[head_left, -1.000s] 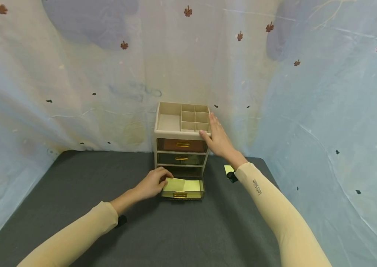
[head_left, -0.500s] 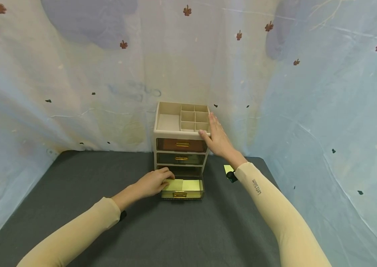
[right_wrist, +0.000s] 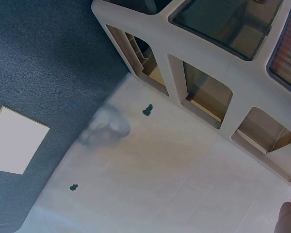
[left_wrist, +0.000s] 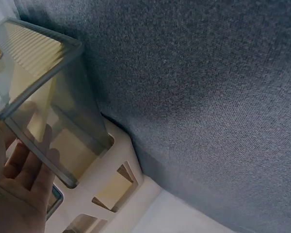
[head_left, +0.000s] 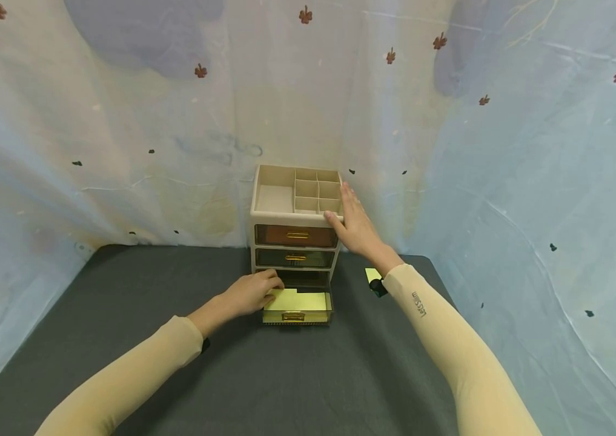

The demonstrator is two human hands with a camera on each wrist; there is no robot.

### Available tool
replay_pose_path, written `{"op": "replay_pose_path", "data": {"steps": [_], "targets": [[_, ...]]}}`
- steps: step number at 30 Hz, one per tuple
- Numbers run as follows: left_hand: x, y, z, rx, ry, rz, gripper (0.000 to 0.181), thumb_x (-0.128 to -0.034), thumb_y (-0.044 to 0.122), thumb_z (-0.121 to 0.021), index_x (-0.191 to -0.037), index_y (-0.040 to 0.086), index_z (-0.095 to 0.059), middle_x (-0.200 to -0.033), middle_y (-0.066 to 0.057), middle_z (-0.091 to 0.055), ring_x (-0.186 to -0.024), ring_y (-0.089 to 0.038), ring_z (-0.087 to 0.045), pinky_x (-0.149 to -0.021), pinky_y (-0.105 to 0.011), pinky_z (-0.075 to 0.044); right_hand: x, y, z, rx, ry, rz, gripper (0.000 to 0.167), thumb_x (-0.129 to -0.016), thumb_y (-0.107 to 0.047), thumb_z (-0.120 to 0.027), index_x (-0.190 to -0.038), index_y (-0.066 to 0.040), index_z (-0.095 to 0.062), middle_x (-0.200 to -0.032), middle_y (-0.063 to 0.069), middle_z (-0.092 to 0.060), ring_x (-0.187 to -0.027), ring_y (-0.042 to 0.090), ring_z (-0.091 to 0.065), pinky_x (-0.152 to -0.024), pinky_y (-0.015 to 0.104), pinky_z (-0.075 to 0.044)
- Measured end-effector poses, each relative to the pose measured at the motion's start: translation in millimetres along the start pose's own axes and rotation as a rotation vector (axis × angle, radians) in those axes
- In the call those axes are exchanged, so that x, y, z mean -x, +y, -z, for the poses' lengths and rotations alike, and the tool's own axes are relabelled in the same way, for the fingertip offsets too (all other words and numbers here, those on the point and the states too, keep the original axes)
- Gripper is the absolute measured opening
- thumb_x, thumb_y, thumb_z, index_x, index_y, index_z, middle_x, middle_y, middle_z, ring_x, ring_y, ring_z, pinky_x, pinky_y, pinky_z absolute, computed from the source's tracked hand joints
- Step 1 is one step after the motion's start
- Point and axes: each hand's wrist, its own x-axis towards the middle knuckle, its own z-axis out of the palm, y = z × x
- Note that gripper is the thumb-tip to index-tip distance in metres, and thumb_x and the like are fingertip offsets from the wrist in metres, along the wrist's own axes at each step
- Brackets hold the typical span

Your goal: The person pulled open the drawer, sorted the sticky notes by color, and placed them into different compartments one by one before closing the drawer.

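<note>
A small beige drawer cabinet (head_left: 255,215) stands at the back of the table with its lowest clear drawer (head_left: 332,306) pulled out. Yellow sticky notes (head_left: 313,301) lie inside that drawer. My left hand (head_left: 250,293) reaches over the drawer's left side and pinches a pad of yellow sticky notes (head_left: 284,298). In the left wrist view, fingers (left_wrist: 31,170) show close to the yellow pad (left_wrist: 41,116), partly seen through the clear wall. My right hand (head_left: 362,230) rests with straight fingers on the cabinet's top right edge, the thumb on the front rim.
Another yellow sticky note pad (head_left: 371,275) lies on the dark tabletop (head_left: 308,381), right of the cabinet. Two upper drawers (head_left: 297,236) are closed. The cabinet top has divided compartments (head_left: 308,189). A patterned curtain (head_left: 308,109) hangs behind and at both sides.
My left hand has shifted slightly back with the sticky note pad, whose right edge has moved a little left and away in the drawer. My right hand stays in place.
</note>
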Motion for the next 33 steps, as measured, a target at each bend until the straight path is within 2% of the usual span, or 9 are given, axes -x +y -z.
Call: {"op": "replay_pose_path", "data": {"steps": [8, 18, 27, 33], "targets": [[-9.3, -2.9, -2.2, -0.018, -0.064, 0.049, 0.027, -0.0924, 0.012, -0.081, -0.119, 0.012, -0.075, -0.112, -0.007, -0.067, -0.087, -0.020, -0.069, -0.070, -0.033, -0.060, -0.9, 0, 1, -0.007, 0.003, 0.000, 0.083, -0.111, -0.053, -0.037, -0.167, -0.004, 0.002, -0.175, 0.014, 0.002, -0.161, 0.035, -0.003, -0.130, 0.047, -0.007], [-19.5, -7.7, -8.8, -0.064, -0.107, 0.050, 0.026, -0.0903, 0.018, -0.084, -0.115, 0.014, -0.077, -0.110, -0.006, -0.070, -0.084, -0.019, -0.069, -0.072, -0.035, -0.060, -1.7, 1, 0, -0.010, -0.002, -0.002, 0.084, -0.111, -0.053, -0.037, -0.167, -0.003, 0.003, -0.175, 0.013, 0.003, -0.161, 0.035, -0.003, -0.130, 0.046, -0.006], [-24.8, -6.3, -11.1, -0.106, -0.191, 0.088, 0.026, -0.0885, 0.029, -0.086, -0.110, 0.017, -0.078, -0.105, -0.003, -0.072, -0.092, -0.022, -0.069, -0.096, -0.050, -0.054, -0.3, -1, 1, -0.010, 0.000, 0.000, 0.083, -0.111, -0.052, -0.037, -0.167, -0.004, 0.003, -0.175, 0.014, 0.002, -0.161, 0.034, -0.002, -0.130, 0.047, -0.007], [-25.3, -5.5, -12.7, -0.109, -0.206, 0.093, 0.027, -0.0877, 0.032, -0.086, -0.108, 0.017, -0.078, -0.100, -0.001, -0.069, -0.084, -0.018, -0.065, -0.094, -0.050, -0.053, -1.0, 1, 0, -0.005, 0.007, 0.008, 0.083, -0.111, -0.052, -0.037, -0.166, -0.003, 0.002, -0.174, 0.016, 0.001, -0.161, 0.035, -0.003, -0.130, 0.050, -0.010]]}}
